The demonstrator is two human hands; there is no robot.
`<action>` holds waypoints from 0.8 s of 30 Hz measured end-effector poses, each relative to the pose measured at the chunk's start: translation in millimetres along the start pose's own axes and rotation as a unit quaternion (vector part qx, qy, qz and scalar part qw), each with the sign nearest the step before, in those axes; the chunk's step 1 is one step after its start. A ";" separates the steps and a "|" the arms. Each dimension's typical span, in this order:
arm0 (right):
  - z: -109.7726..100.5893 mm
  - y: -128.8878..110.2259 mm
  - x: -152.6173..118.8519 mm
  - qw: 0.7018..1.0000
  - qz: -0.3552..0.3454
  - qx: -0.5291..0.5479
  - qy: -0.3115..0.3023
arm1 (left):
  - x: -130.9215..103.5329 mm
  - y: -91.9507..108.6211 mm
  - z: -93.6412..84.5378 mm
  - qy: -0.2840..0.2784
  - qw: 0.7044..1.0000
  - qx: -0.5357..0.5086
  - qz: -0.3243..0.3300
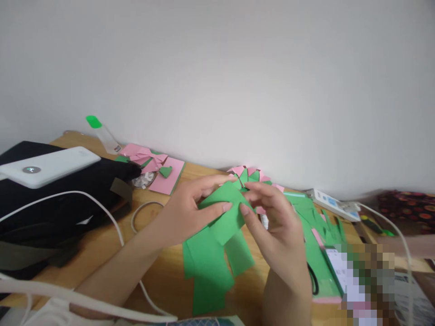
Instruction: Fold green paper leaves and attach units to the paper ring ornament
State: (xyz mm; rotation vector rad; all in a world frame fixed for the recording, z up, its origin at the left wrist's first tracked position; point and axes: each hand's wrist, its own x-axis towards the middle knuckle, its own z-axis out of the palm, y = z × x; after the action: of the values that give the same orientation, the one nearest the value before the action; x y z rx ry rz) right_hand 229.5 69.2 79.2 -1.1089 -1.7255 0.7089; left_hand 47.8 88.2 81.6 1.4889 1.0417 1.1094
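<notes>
A piece of green paper [226,222], partly folded over at the top, is held up above the table between both hands. My left hand [190,206] pinches it from the left, thumb on the front face and fingers behind the upper edge. My right hand [272,222] grips its right side, the thumb tip pressing near the fold. Below lie several loose green paper pieces [209,271] on the wood. Behind my hands is a fan-like cluster of pink and green folded paper [249,174], partly hidden by my fingers.
A white power bank [57,165] rests on black fabric [102,181] at left. A glue bottle with a green cap [103,133] and pink paper sheets [168,176] are near the wall. At right are green strips [322,222] and a power strip [335,206]. A white cable [112,215] crosses the left.
</notes>
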 end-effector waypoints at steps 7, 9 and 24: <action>-2.4 -0.1 -2.9 0.990 0.079 0.084 -0.077 | 3.6 1.9 -0.7 0.099 0.989 -0.094 -0.054; 0.0 -0.3 -2.7 0.990 0.091 0.099 -0.051 | 3.7 2.2 0.1 0.098 0.985 -0.140 -0.039; -0.7 -1.4 -1.7 0.996 0.049 0.068 0.034 | -0.8 3.3 -5.4 0.098 0.995 -0.031 0.009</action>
State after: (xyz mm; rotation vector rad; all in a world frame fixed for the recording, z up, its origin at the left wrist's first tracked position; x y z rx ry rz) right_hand 229.9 67.1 80.0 -1.1160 -1.5500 0.8266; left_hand 42.6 88.0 85.3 1.3629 1.1183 1.3093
